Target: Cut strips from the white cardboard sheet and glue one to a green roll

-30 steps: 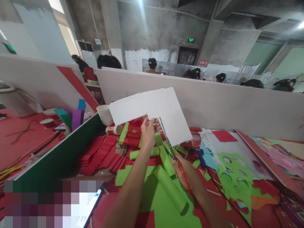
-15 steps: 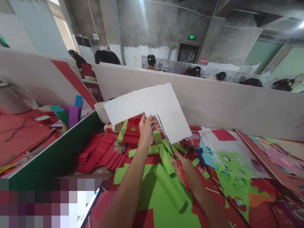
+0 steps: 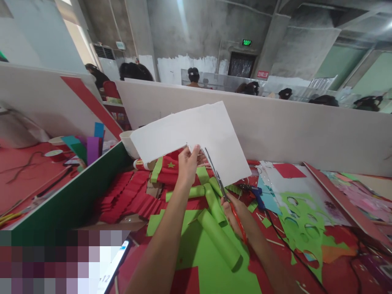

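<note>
Two things I see held: white card (image 3: 200,123), left hand (image 3: 189,162) pinching its inner corner; scissors (image 3: 217,174), clasped by right hand (image 3: 235,212).

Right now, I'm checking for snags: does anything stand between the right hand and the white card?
Only the scissors, held in the right hand: their blades run up along the inner edge of the white card. Nothing else visible stands between.

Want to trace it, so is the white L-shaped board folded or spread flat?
Spread flat: the white board shows one broad, even face with no visible fold, the left hand gripping its inner corner.
</note>
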Tool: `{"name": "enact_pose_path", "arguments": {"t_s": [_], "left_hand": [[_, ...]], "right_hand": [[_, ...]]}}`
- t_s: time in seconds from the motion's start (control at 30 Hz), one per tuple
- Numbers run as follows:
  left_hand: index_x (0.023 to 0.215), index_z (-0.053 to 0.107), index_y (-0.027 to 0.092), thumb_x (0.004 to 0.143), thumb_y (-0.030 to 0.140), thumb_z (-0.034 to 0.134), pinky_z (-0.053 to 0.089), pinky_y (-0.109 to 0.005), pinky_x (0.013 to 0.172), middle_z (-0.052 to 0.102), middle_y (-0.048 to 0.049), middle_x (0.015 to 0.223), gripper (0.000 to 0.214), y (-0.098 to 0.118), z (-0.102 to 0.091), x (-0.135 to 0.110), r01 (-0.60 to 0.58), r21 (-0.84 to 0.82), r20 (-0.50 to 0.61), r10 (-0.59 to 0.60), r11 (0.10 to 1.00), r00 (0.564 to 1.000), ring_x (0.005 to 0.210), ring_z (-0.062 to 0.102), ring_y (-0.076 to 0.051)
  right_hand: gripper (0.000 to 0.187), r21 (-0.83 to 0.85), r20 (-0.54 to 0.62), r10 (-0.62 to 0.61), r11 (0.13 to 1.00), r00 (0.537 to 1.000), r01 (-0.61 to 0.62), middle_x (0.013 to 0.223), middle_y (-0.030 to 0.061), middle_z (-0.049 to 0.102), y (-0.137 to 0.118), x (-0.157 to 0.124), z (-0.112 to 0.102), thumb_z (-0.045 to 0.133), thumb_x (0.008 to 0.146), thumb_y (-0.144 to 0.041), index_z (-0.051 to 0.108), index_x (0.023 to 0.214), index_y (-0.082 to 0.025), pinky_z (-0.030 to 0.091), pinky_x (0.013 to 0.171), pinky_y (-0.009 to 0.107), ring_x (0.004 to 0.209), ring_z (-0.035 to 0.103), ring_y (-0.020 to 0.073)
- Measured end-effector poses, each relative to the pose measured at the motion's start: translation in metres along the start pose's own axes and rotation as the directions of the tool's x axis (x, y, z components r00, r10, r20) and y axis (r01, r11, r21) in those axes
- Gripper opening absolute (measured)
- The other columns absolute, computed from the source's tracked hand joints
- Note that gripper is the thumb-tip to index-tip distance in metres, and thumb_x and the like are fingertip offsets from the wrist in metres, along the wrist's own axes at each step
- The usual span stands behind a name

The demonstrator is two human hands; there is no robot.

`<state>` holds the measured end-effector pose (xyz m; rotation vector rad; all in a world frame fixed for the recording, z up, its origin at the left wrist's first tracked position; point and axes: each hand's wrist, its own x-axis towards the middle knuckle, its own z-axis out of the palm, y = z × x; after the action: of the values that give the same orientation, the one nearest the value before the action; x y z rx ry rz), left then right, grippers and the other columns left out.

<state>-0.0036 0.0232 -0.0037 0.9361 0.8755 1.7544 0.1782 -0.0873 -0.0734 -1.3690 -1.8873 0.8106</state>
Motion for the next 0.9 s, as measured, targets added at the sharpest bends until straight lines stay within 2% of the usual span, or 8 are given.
{"name": "enact_pose_path", "arguments": {"t_s": [0.27,0.47,0.73,0.9], "left_hand": [[0.078,0.058,0.016,0.075,0.047,0.072,0.057,-0.027,0.06,0.062,-0.001,0.071,0.034,-0.0051,-0.0003,0.0017,-0.012,0.011,0.052,0.012,1.0,0.999,0.061,0.063,-0.013],[0.078,0.057,0.016,0.076,0.047,0.072,0.055,-0.025,0.055,0.06,-0.0005,0.07,0.035,-0.0081,-0.0004,0.0026,-0.01,-0.009,0.05,0.01,1.0,0.999,0.058,0.062,-0.012],[0.08,0.058,0.016,0.075,0.048,0.072,0.056,-0.026,0.058,0.06,-0.0004,0.07,0.035,-0.009,-0.002,0.0041,0.003,-0.011,0.027,-0.003,1.0,1.0,0.06,0.062,-0.012],[0.08,0.058,0.017,0.076,0.046,0.071,0.055,-0.026,0.058,0.061,-0.0004,0.07,0.033,-0.0099,-0.0024,0.004,0.005,-0.009,0.014,-0.005,1.0,1.0,0.059,0.062,-0.012]], "right_hand": [[0.038,-0.002,0.005,-0.004,1.0,1.0,0.004,0.073,0.0018,0.06,-0.0008,-0.0007,-0.004,0.042,0.096,-0.055,0.056,0.093,-0.019,0.036,0.056,0.026,0.06,0.052,0.0165],[0.043,-0.021,-0.026,0.017,1.0,1.0,-0.017,0.068,0.0011,0.057,-0.0058,-0.0005,-0.0025,0.041,0.095,-0.057,0.058,0.089,-0.018,0.035,0.054,0.026,0.059,0.05,0.0163],[0.042,-0.073,-0.066,0.004,0.997,0.998,-0.009,0.075,0.004,0.065,-0.0005,0.0019,-0.0008,0.043,0.094,-0.056,0.059,0.085,-0.018,0.042,0.064,0.027,0.068,0.058,0.0193],[0.041,-0.12,-0.073,0.029,0.992,0.997,-0.038,0.068,0.0028,0.062,0.0005,0.0018,-0.0033,0.044,0.094,-0.055,0.061,0.088,-0.018,0.043,0.065,0.029,0.068,0.059,0.0205]]}}
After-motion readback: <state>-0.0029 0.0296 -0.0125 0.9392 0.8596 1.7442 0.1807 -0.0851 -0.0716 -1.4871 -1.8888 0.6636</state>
